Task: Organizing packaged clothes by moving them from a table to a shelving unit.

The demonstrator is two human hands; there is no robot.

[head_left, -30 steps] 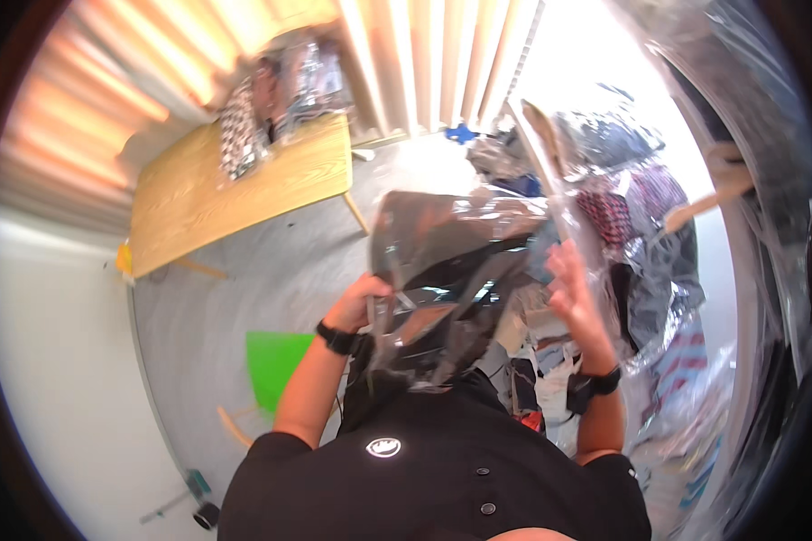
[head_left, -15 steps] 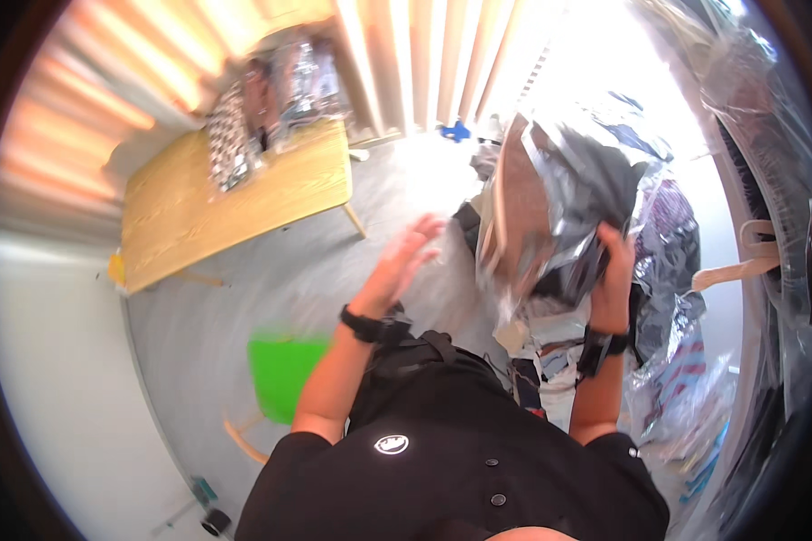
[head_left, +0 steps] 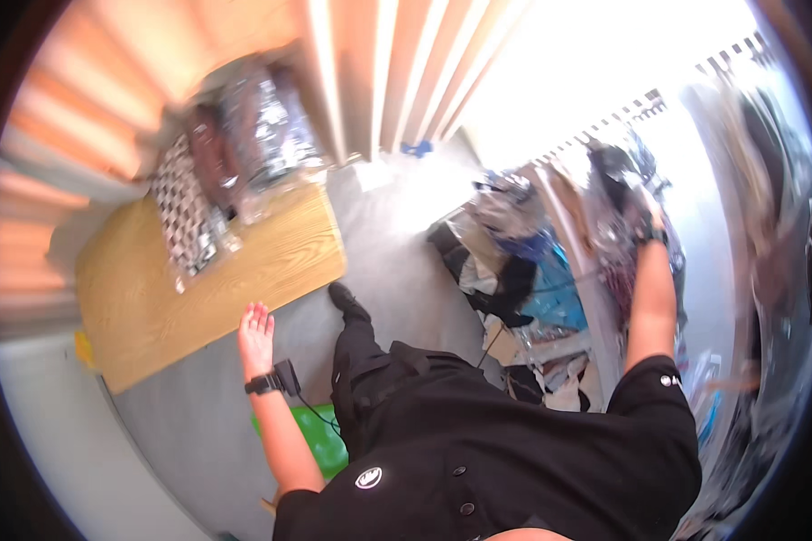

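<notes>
My left hand (head_left: 256, 341) is held out over the front edge of the wooden table, palm showing and fingers stretched. It holds nothing. On the right, my right arm reaches far out, and my right hand (head_left: 643, 209) is at the plastic-wrapped clothes (head_left: 615, 236). Its fingers are smeared and partly hidden, so a grip cannot be made out. Just beyond that hand is a dark bundle (head_left: 612, 169) in shiny plastic, with a brown piece (head_left: 568, 206) beside it. Both wrists carry black bands.
Bagged garments, one checked (head_left: 186, 203), lie on the wooden table (head_left: 244, 284). A pile of clothes (head_left: 505, 279) with a blue bag (head_left: 558, 288) sits by a pale upright panel (head_left: 579, 243). Covered clothes (head_left: 767, 207) hang at the far right. A green chair (head_left: 320, 437) stands low left.
My right hand has moved away and farther right with the bagged brown-and-black garment, uncovering the pile. My left hand has swung left to the table. The view has turned.
</notes>
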